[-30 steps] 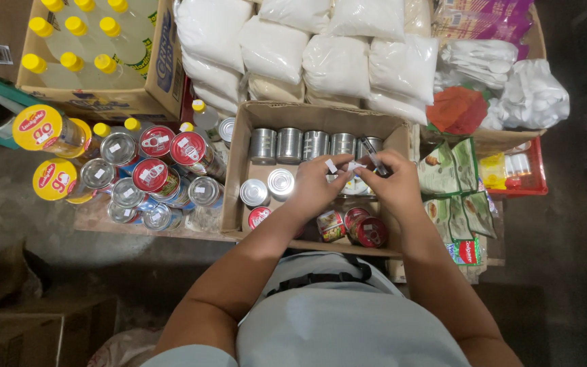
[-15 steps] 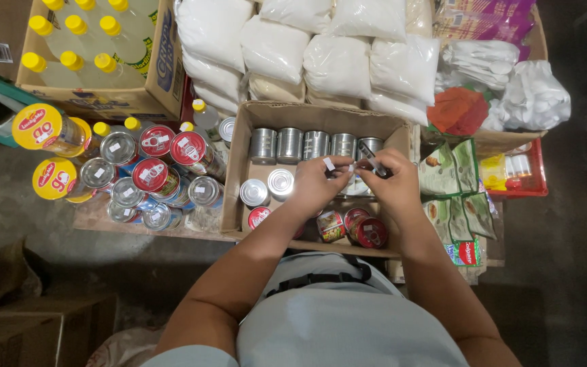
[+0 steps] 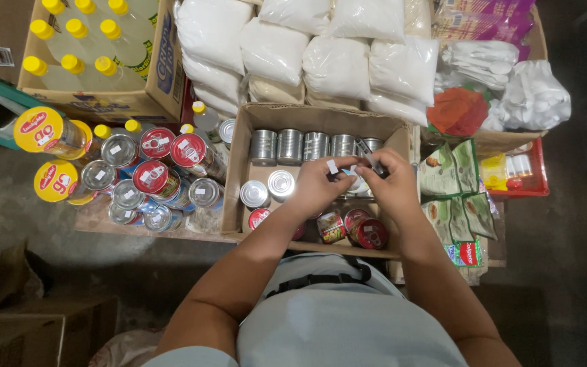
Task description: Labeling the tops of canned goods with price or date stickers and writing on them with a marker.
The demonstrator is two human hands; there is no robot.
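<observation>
Both hands meet over the open cardboard box [image 3: 236,183]. Left hand [image 3: 317,185] has its fingers curled, pinching a small white sticker [image 3: 332,166] at the fingertips. Right hand [image 3: 395,183] is closed around a dark tool [image 3: 368,155]; its kind cannot be told.

Progress, judged: loose cans [image 3: 151,177] left of the box already carry small white stickers on their lids. The row of cans [image 3: 307,145] along the box's far wall appears unstickered, so most of the box seems left.
</observation>
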